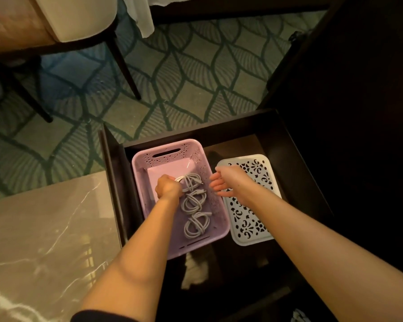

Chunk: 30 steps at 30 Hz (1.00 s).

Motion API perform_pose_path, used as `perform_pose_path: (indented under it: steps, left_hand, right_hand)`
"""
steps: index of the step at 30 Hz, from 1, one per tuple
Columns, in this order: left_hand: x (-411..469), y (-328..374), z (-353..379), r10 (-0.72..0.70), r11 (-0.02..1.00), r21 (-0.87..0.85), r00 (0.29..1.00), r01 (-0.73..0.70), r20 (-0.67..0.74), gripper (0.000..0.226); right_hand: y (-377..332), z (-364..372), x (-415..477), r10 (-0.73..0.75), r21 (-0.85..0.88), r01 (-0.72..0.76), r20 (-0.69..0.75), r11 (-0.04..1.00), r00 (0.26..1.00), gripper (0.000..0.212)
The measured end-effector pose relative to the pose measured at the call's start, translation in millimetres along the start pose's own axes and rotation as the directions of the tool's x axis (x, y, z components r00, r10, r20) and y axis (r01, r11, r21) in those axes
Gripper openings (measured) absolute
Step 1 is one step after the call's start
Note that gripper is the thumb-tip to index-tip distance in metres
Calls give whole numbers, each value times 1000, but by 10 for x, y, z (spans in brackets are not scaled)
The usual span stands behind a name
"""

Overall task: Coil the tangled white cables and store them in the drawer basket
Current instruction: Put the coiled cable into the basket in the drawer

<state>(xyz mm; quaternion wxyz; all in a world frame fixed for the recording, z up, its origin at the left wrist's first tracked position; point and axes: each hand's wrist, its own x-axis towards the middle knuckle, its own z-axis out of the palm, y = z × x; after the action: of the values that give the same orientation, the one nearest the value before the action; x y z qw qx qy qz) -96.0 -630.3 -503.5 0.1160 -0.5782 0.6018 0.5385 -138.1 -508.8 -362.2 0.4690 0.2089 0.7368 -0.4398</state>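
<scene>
The left hand's [168,187] fingers are curled tight on the edge of the far coil [192,180] of white cable, low inside the pink basket [168,155]. The right hand [228,182] has its fingers straight and loosely spread, holding nothing, above the basket's right rim. Two more coils lie on the basket floor in a row toward the person: the middle coil [193,203], then the near coil [197,225]. A white tray [249,226] with a cut-out pattern lies flat just beside the basket on its right. Both sit in an open dark wooden drawer [116,173]. A marbled desk [44,240] top is to the left, with green patterned carpet [184,77] and a chair [79,31] beyond.
</scene>
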Motion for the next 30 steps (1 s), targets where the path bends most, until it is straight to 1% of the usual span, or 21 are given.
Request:
perform_pose_path:
  steps: [2,5,8,10,12,14,16,17,19,20,23,25,26,27,28,30]
  left_hand:
    - [2,28,-25,-11,1000,10,1000,10,26,17]
    - [-35,88,-61,-16,998,57,998,12,66,29]
    - [-138,180,-76,-36,991,129,994,23,101,37]
    - [-296,315,-85,-27,990,144,989,6,146,37]
    - [-551,546,-89,54,991,108,981,-75,187,39]
    - [-897,813,-82,174,983,19,955,-184,241,36]
    - [-1294,1088,-40,319,946,-47,900,-320,296,18]
    - [-1502,1215,-20,386,920,-69,866,-385,317,13]
    - [-1881,1441,-14,502,861,-101,797,-499,336,22]
    - [-2092,1567,-4,561,822,-114,755,-559,340,23]
    - [-2673,1850,-68,704,698,-156,629,-699,328,15]
    - [-3059,1982,-124,779,607,-132,555,-784,291,15]
    - [-3198,2019,-163,805,570,-104,528,-815,271,16]
    - [-3407,2047,-202,835,524,-87,491,-847,246,15]
    - [-3574,2061,-245,860,484,-73,460,-872,220,15]
    - [-3878,2082,-300,891,430,-76,409,-900,195,15]
  right_hand:
    - [9,-7,4,-8,-8,8,-15,1000,1000,37]
    - [8,-24,-19,-35,-20,34,-51,999,998,33]
    - [-51,-64,-145,-24,107,30,-52,994,998,35]
    - [-100,-152,-253,-34,189,49,-80,981,996,36]
    - [-174,-295,-382,-82,243,119,-154,963,985,35]
    - [-230,-478,-566,-151,261,213,-238,942,959,32]
    - [-284,-689,-821,-233,266,314,-295,911,927,30]
    - [-314,-787,-951,-268,273,354,-306,895,914,30]
    - [-369,-958,-1245,-334,300,422,-304,855,892,30]
    - [-400,-1066,-1433,-374,311,464,-307,830,875,31]
    - [-486,-1263,-1934,-444,328,538,-321,776,837,32]
    - [-484,-1394,-2278,-501,282,620,-393,732,771,30]
    - [-476,-1426,-2395,-524,244,655,-431,716,734,28]
    - [-446,-1499,-2566,-550,205,694,-476,690,686,26]
    - [-415,-1556,-2708,-571,177,727,-508,664,645,24]
    - [-349,-1675,-2979,-593,155,772,-553,617,585,22]
